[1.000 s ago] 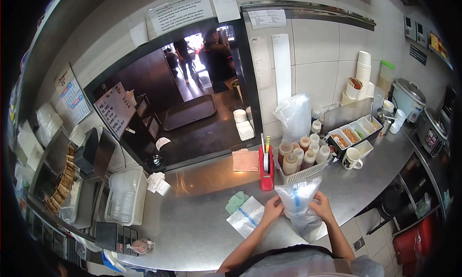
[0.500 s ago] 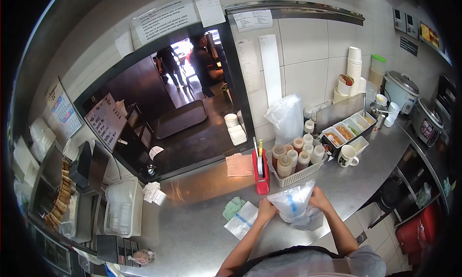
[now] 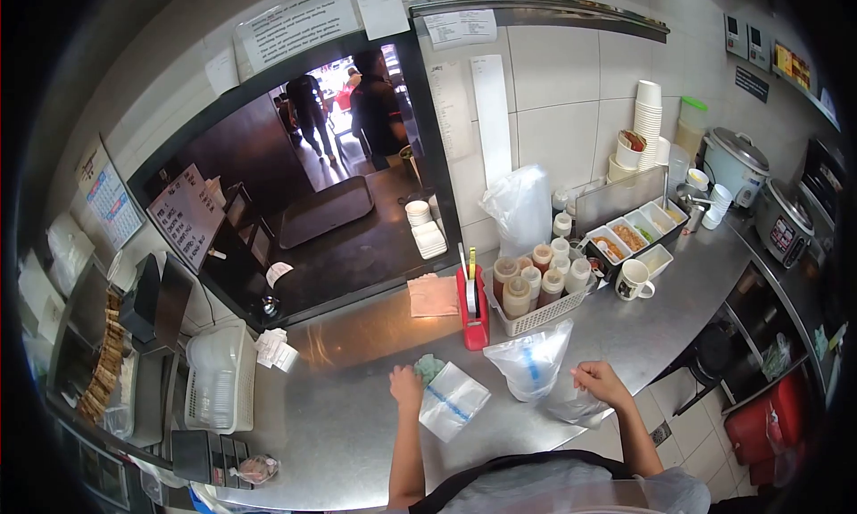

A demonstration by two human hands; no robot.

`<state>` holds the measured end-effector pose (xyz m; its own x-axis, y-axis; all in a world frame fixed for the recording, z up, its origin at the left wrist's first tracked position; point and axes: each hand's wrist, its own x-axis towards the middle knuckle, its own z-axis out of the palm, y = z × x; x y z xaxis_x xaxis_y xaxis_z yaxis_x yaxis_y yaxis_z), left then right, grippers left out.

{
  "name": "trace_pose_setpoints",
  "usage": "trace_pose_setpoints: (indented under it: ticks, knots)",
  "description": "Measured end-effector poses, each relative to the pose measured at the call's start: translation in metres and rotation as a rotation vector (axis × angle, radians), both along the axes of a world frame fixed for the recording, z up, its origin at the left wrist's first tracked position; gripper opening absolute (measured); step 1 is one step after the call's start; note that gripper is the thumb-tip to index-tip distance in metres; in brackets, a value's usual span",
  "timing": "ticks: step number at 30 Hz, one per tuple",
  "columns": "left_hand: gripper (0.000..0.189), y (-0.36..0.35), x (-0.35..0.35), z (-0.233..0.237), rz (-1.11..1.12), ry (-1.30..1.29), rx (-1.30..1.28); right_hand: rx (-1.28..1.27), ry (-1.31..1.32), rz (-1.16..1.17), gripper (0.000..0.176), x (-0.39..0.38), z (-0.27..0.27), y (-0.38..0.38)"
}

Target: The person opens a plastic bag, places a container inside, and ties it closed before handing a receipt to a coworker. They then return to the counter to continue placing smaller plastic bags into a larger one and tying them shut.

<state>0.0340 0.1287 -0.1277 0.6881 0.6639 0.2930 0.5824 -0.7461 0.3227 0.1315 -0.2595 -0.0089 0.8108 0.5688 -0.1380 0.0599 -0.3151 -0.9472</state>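
Clear plastic bag (image 3: 528, 362) with a blue strip stands on the steel worktop (image 3: 357, 425) at the near edge, and only one hand is on it now. Half a second ago both hands were at its sides. Since then the left hand (image 3: 406, 387) has let go and moved out to the left. It now lies knuckles up at the corner of the flat bags (image 3: 453, 400), right beside the green cloth (image 3: 429, 368). I cannot tell whether its fingers have closed on anything.

The right hand (image 3: 600, 382) has stayed put, with its fingers curled into the loose plastic at the bag's lower right. The bag leans a little to the left but has not fallen, so that one grip seems to be enough to steady it. The two-handed work on the bag looks paused while the left hand is busy at the pile.

Further back, nothing has been touched: the red holder (image 3: 473, 313), the basket of sauce bottles (image 3: 536, 291) and the mug (image 3: 632, 282) stand as before.
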Motion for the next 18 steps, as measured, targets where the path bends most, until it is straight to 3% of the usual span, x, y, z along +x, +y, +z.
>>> trace_pose_setpoints:
  ticks: [2, 5, 6, 8, 10, 12, 15, 18]
  knots:
    - [0.012, 0.012, -0.002, -0.005, -0.012, 0.077, -0.303, 0.084, -0.014, 0.062, 0.029, -0.015, 0.01, 0.011]
    - [0.015, 0.023, -0.003, -0.01, -0.059, 0.088, -0.252, 0.068, -0.143, 0.165, 0.028, -0.035, 0.044, 0.033]
    - [0.018, 0.02, -0.007, -0.005, -0.149, -0.031, -0.172, 0.089, -0.23, 0.162, 0.027, -0.042, 0.057, 0.039]
    - [0.024, -0.005, -0.021, 0.054, -0.343, -0.283, -0.001, 0.136, -0.424, 0.141, 0.025, -0.051, 0.081, 0.051]
    - [0.039, -0.049, -0.043, 0.144, -0.596, -0.169, -0.625, 0.18, -0.514, 0.101, 0.02, -0.056, 0.09, 0.062]
    - [0.043, -0.093, -0.055, 0.19, -0.958, -0.168, -0.935, 0.28, -0.553, 0.043, 0.017, -0.063, 0.093, 0.077]
    - [0.031, -0.147, -0.053, 0.192, -0.967, -0.39, -0.565, 0.464, -0.629, 0.141, 0.013, -0.068, 0.098, 0.098]
    - [0.018, -0.145, -0.051, 0.185, -0.889, -0.376, -0.704, 0.48, -0.689, 0.142, 0.009, -0.067, 0.102, 0.1]
